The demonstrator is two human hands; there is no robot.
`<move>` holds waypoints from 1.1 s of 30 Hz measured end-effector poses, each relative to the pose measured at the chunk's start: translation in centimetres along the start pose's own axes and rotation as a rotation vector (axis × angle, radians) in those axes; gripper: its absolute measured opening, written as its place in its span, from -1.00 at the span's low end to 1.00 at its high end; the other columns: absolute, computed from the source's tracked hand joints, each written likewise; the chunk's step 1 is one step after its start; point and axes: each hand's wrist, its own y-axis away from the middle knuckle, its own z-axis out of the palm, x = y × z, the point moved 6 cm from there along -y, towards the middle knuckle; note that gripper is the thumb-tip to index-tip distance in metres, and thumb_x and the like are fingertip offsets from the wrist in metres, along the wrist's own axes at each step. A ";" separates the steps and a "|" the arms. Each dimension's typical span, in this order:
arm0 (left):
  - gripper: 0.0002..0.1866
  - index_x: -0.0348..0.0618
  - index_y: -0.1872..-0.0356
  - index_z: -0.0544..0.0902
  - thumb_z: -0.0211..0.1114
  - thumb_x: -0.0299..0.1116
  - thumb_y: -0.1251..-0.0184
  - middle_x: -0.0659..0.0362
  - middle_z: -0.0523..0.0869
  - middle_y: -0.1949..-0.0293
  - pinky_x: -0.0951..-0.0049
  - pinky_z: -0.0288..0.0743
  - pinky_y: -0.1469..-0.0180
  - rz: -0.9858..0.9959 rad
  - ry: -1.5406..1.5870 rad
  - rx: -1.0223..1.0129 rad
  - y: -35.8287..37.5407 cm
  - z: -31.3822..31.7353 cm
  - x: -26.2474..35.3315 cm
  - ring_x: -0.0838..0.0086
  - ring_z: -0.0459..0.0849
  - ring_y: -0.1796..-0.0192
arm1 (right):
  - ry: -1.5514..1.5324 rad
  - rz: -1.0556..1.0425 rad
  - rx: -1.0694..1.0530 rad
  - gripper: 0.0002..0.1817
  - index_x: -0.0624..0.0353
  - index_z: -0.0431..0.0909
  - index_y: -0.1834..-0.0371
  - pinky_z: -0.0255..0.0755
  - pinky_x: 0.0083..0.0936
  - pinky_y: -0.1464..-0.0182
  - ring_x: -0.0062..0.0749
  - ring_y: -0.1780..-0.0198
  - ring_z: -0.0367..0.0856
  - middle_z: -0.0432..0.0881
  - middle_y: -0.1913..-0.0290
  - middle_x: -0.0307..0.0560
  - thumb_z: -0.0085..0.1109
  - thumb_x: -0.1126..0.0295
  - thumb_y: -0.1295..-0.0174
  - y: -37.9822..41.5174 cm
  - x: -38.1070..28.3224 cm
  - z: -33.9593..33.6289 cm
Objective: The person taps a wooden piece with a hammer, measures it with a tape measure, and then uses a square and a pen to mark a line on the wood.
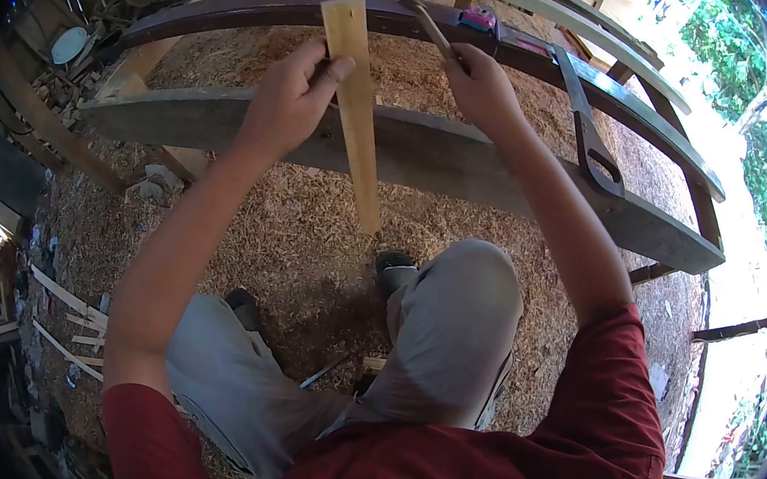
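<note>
My left hand (300, 95) is closed round the upper part of a narrow, pale wooden board (357, 106), thumb across its face. The board stands tilted in front of the near plank, its lower end pointing down toward the shavings. My right hand (484, 86) grips the wooden handle of what looks like a hammer (434, 30), raised to the right of the board. The hammer's small head points up and left, apart from the board. My fingers hide the lower end of the handle.
A handsaw (591, 135) lies across the dark beam (268, 8) and the grey near plank (200, 117). Beside the saw sits a pink tape measure (480, 18). Wood shavings (312, 204) cover the ground; thin offcuts (69, 300) lie at left.
</note>
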 end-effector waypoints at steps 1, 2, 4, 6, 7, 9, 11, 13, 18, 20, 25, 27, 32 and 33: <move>-0.60 -0.23 -0.19 0.77 0.26 -0.06 -0.83 0.07 0.83 0.27 0.35 0.60 0.22 0.108 -0.013 0.080 -0.4 -0.5 -0.1 0.53 0.79 0.28 | 0.128 -0.158 0.035 -0.61 0.21 0.71 -0.31 0.62 -0.17 0.12 -0.17 0.24 0.78 0.79 0.23 -0.01 0.23 0.19 -0.63 -1.3 0.2 0.3; -0.60 -0.23 -0.19 0.77 0.26 -0.06 -0.83 0.07 0.83 0.27 0.35 0.60 0.22 0.103 -0.012 0.078 -1.2 -0.5 -0.8 0.53 0.79 0.28 | 0.254 -0.317 0.072 -0.62 0.18 0.72 -0.33 0.66 -0.06 0.04 0.03 0.14 0.84 0.84 0.16 0.10 0.21 0.20 -0.62 -2.6 0.4 0.6; -0.61 -0.24 -0.11 0.78 0.28 -0.07 -0.82 0.15 0.84 0.23 0.41 0.57 0.28 -0.010 0.023 0.125 -3.7 -1.0 -2.4 0.55 0.75 0.32 | 0.351 -0.398 0.071 -0.62 0.14 0.72 -0.35 0.65 0.01 -0.05 0.16 0.04 0.83 0.85 0.09 0.17 0.21 0.22 -0.62 -5.5 0.7 1.0; -0.61 -0.25 -0.11 0.77 0.26 -0.07 -0.82 0.14 0.86 0.19 0.42 0.62 0.28 -0.020 0.148 0.162 -6.0 -1.3 -3.7 0.53 0.79 0.29 | 0.450 -0.483 0.074 -0.62 0.11 0.71 -0.37 0.64 0.09 -0.14 0.30 -0.06 0.81 0.85 0.01 0.23 0.21 0.23 -0.61 -7.7 0.7 1.9; -0.61 -0.26 -0.10 0.75 0.25 -0.08 -0.83 0.13 0.87 0.15 0.43 0.67 0.28 -0.025 0.272 0.197 -7.4 -1.6 -4.5 0.50 0.83 0.25 | 0.502 -0.464 0.049 -0.63 0.10 0.73 -0.34 0.60 0.09 -0.24 0.25 -0.15 0.79 0.86 -0.06 0.18 0.19 0.24 -0.61 -9.0 0.8 2.5; -0.62 -0.26 -0.13 0.73 0.24 -0.08 -0.83 0.10 0.89 0.12 0.40 0.73 0.22 -0.108 0.387 0.234 -9.0 -2.2 -6.4 0.47 0.87 0.19 | 0.563 -0.447 0.034 -0.64 0.09 0.75 -0.32 0.55 0.09 -0.33 0.19 -0.23 0.76 0.87 -0.13 0.12 0.17 0.25 -0.61 -11.8 0.9 3.7; -0.60 -0.26 -0.28 0.65 0.21 -0.10 -0.83 -0.03 0.91 0.02 0.29 0.90 0.09 -0.225 0.547 0.308 -10.3 -2.7 -10.2 0.33 0.95 0.05 | 0.534 -0.529 0.070 -0.64 0.03 0.75 -0.35 0.46 0.12 -0.44 0.12 -0.33 0.72 0.87 -0.16 0.06 0.16 0.28 -0.61 -14.3 0.7 4.6; -0.59 -0.22 -0.33 0.63 0.23 -0.09 -0.82 -0.03 0.90 -0.03 0.31 0.88 0.08 -0.271 0.611 0.308 -11.0 -3.4 -12.5 0.36 0.93 0.01 | 0.539 -0.564 0.067 -0.64 0.00 0.74 -0.36 0.45 0.12 -0.45 0.10 -0.34 0.71 0.87 -0.18 0.04 0.15 0.28 -0.62 -16.9 0.5 5.2; -0.53 -0.17 -0.45 0.57 0.25 -0.07 -0.81 -0.02 0.87 -0.15 0.27 0.87 0.00 -0.435 0.656 0.289 -12.3 -5.8 -17.3 0.37 0.90 -0.09 | 0.515 -0.653 0.023 -0.63 -0.02 0.77 -0.37 0.40 0.12 -0.52 0.15 -0.33 0.71 0.82 -0.21 0.07 0.15 0.31 -0.61 -23.1 2.2 7.3; -0.54 -0.17 -0.44 0.58 0.23 -0.06 -0.81 0.01 0.87 -0.17 0.29 0.86 -0.02 -0.458 0.644 0.307 -12.5 -7.0 -18.8 0.36 0.90 -0.08 | 0.460 -0.597 -0.051 -0.63 0.00 0.78 -0.37 0.42 0.11 -0.52 0.18 -0.33 0.71 0.81 -0.20 0.11 0.16 0.32 -0.61 -24.6 3.5 8.3; -0.54 -0.18 -0.46 0.58 0.21 -0.09 -0.82 0.04 0.86 -0.20 0.31 0.88 -0.03 -0.498 0.647 0.303 -11.3 -9.4 -20.2 0.39 0.90 -0.09 | 0.383 -0.563 -0.147 -0.61 0.04 0.78 -0.38 0.48 0.05 -0.49 0.25 -0.32 0.70 0.79 -0.20 0.22 0.21 0.31 -0.58 -24.5 3.2 8.2; -0.55 -0.17 -0.46 0.58 0.19 -0.10 -0.83 0.06 0.86 -0.22 0.33 0.90 -0.03 -0.489 0.652 0.334 -10.0 -10.3 -18.8 0.41 0.90 -0.11 | 0.436 -0.555 -0.183 -0.59 0.12 0.73 -0.46 0.57 -0.06 -0.45 0.13 -0.30 0.75 0.75 -0.27 0.18 0.24 0.32 -0.63 -24.0 2.6 8.2; -0.59 -0.19 -0.44 0.59 0.15 -0.15 -0.85 0.06 0.85 -0.22 0.31 0.94 -0.05 -0.467 0.657 0.485 -4.1 -13.5 -17.2 0.40 0.90 -0.12 | 0.211 -0.570 -0.276 -0.51 0.15 0.72 -0.46 0.65 -0.06 -0.35 0.13 -0.22 0.82 0.82 -0.21 0.25 0.29 0.12 -0.63 -15.0 -4.1 4.3; -0.60 -0.18 -0.45 0.59 0.18 -0.16 -0.85 0.09 0.82 -0.26 0.32 0.91 -0.13 -0.470 0.667 0.556 -2.7 -14.2 -16.6 0.39 0.88 -0.18 | 0.035 -0.454 -0.395 -0.48 0.14 0.74 -0.43 0.65 -0.02 -0.37 0.19 -0.25 0.82 0.84 -0.19 0.29 0.27 0.03 -0.63 -12.9 -5.3 3.3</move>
